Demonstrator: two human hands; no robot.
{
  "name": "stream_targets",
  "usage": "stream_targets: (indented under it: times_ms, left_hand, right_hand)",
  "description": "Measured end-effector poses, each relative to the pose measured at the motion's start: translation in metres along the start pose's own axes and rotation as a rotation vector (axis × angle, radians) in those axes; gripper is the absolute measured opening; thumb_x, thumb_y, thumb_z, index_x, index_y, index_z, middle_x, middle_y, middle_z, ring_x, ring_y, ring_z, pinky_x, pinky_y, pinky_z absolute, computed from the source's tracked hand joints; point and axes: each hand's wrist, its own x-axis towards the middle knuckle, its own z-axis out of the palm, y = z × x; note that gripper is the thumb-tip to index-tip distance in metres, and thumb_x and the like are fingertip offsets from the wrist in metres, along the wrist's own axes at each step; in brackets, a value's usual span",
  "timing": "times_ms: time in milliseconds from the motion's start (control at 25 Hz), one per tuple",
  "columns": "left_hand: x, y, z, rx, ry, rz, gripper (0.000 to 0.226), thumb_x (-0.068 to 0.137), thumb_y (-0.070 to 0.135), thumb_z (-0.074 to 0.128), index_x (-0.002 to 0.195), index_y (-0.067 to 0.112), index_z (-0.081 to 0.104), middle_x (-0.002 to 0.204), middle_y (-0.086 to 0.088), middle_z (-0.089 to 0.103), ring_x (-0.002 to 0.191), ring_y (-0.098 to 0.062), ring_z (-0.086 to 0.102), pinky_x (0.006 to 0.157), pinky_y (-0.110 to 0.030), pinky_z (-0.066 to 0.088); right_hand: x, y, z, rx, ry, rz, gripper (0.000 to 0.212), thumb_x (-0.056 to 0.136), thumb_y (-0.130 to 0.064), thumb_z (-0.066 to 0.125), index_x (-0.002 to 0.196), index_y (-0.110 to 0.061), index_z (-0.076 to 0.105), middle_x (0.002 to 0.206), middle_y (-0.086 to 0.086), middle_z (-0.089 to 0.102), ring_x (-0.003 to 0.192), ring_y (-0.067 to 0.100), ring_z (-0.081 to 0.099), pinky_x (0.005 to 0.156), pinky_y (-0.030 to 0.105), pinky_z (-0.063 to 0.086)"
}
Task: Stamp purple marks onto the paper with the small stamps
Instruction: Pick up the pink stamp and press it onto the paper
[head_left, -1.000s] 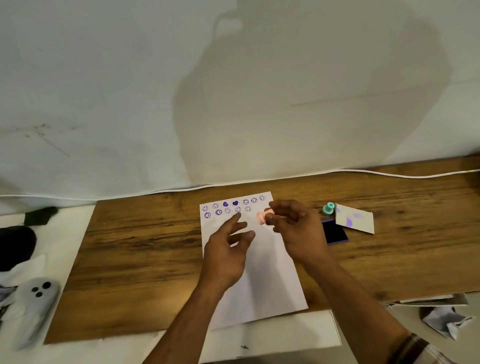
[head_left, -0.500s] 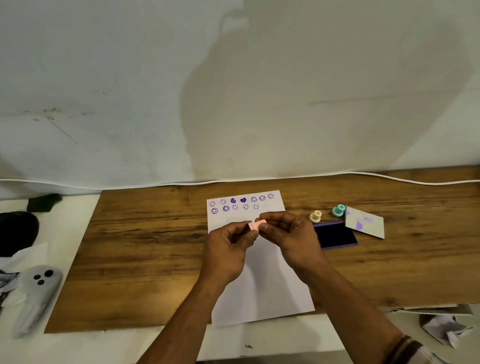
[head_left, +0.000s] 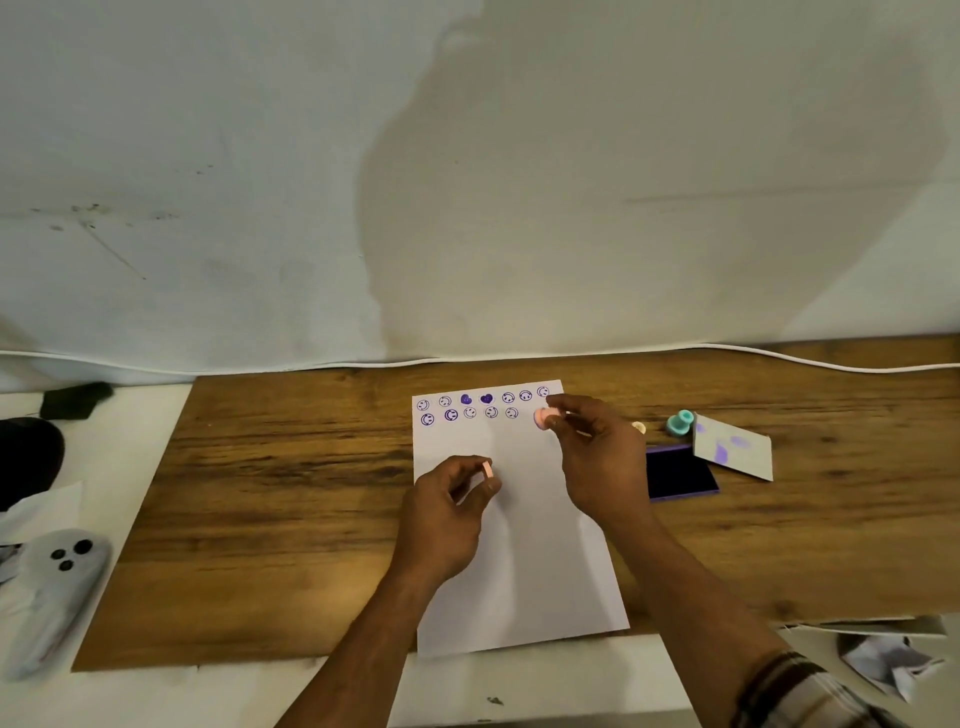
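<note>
A white sheet of paper (head_left: 524, 561) lies on the wooden board (head_left: 270, 493), with two rows of purple smileys and hearts (head_left: 480, 406) along its far edge. My right hand (head_left: 597, 457) pinches a small pink stamp (head_left: 544, 417) just above the paper, at the right end of the second row. My left hand (head_left: 447, 514) hovers over the paper's middle and holds a small pink cap (head_left: 487, 470) between thumb and fingers. The purple ink pad (head_left: 678, 472) lies open to the right of the paper.
A teal stamp (head_left: 681, 422) and a cream stamp (head_left: 639, 427) stand behind the ink pad. The pad's lid (head_left: 732, 451) with purple smears lies to the right. A white cable (head_left: 831, 364) runs along the wall. A grey controller (head_left: 57, 587) lies at left, crumpled paper (head_left: 883, 660) at lower right.
Both hands met at the pink stamp and pulled its cap off. My left hand now drew back with the cap; my right hand carried the stamp up to the second row.
</note>
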Motion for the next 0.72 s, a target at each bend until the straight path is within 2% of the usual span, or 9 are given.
stream_targets:
  times_ms: [80, 160, 240, 320, 360, 440, 600, 720]
  left_hand:
    - [0.0, -0.003, 0.001, 0.061, -0.027, 0.018, 0.025, 0.092, 0.024, 0.073, 0.117, 0.022, 0.072, 0.119, 0.005, 0.074, 0.111, -0.012, 0.067, 0.095, -0.017, 0.052]
    - [-0.001, -0.005, 0.002, 0.131, -0.047, 0.028, 0.021, 0.092, 0.027, 0.073, 0.113, 0.028, 0.071, 0.116, 0.011, 0.072, 0.109, -0.008, 0.065, 0.088, -0.007, 0.046]
    - [-0.001, -0.006, 0.002, 0.162, -0.051, 0.029, 0.022, 0.092, 0.028, 0.073, 0.114, 0.028, 0.07, 0.117, 0.011, 0.07, 0.108, -0.007, 0.064, 0.093, -0.016, 0.05]
    - [-0.001, -0.006, 0.003, 0.16, -0.046, 0.03, 0.025, 0.091, 0.027, 0.074, 0.116, 0.025, 0.071, 0.117, 0.009, 0.071, 0.107, -0.007, 0.065, 0.099, -0.028, 0.054]
    - [-0.001, -0.006, 0.003, 0.163, -0.039, 0.03, 0.026, 0.091, 0.027, 0.074, 0.116, 0.024, 0.071, 0.117, 0.009, 0.071, 0.106, -0.007, 0.064, 0.1, -0.029, 0.054]
    - [-0.001, -0.006, 0.003, 0.173, -0.03, 0.031, 0.028, 0.09, 0.027, 0.075, 0.117, 0.023, 0.071, 0.12, 0.007, 0.071, 0.108, -0.009, 0.065, 0.099, -0.03, 0.054]
    - [-0.001, -0.006, 0.004, 0.196, -0.032, 0.032, 0.031, 0.09, 0.029, 0.075, 0.12, 0.023, 0.071, 0.123, 0.006, 0.072, 0.111, -0.01, 0.066, 0.099, -0.029, 0.054]
    - [0.0, -0.006, 0.004, 0.199, -0.031, 0.027, 0.033, 0.09, 0.028, 0.075, 0.122, 0.023, 0.071, 0.125, 0.004, 0.072, 0.113, -0.012, 0.067, 0.101, -0.031, 0.054]
  right_hand:
    - [0.001, 0.004, 0.007, -0.097, -0.003, -0.117, 0.023, 0.099, -0.016, 0.072, 0.12, -0.026, 0.075, 0.122, -0.003, 0.074, 0.105, 0.013, 0.071, 0.085, 0.034, 0.062]
    - [0.002, 0.004, 0.015, -0.167, -0.026, -0.151, 0.026, 0.101, -0.016, 0.07, 0.124, -0.029, 0.068, 0.124, -0.003, 0.073, 0.104, 0.014, 0.071, 0.081, 0.033, 0.062]
    - [0.006, 0.002, 0.022, -0.204, -0.03, -0.111, 0.023, 0.1, -0.022, 0.071, 0.119, -0.03, 0.063, 0.12, -0.004, 0.073, 0.102, 0.012, 0.071, 0.077, 0.028, 0.06]
    - [0.01, 0.004, 0.026, -0.214, -0.011, -0.081, 0.019, 0.099, -0.027, 0.071, 0.116, -0.028, 0.063, 0.117, -0.003, 0.074, 0.101, 0.013, 0.072, 0.074, 0.025, 0.058]
    - [0.012, 0.005, 0.026, -0.202, 0.001, -0.071, 0.019, 0.1, -0.028, 0.071, 0.117, -0.026, 0.064, 0.117, -0.003, 0.075, 0.101, 0.014, 0.072, 0.073, 0.021, 0.056]
    - [0.017, 0.008, 0.025, -0.185, 0.012, -0.036, 0.023, 0.1, -0.028, 0.07, 0.123, -0.025, 0.067, 0.122, -0.002, 0.075, 0.103, 0.014, 0.072, 0.074, 0.019, 0.053]
    - [0.023, 0.015, 0.032, -0.197, 0.003, -0.052, 0.029, 0.099, -0.026, 0.072, 0.128, -0.022, 0.072, 0.126, 0.005, 0.074, 0.104, 0.015, 0.07, 0.081, 0.024, 0.053]
    - [0.026, 0.013, 0.04, -0.231, 0.042, -0.046, 0.029, 0.1, -0.024, 0.071, 0.129, -0.023, 0.072, 0.127, 0.003, 0.075, 0.105, 0.015, 0.07, 0.076, 0.019, 0.048]
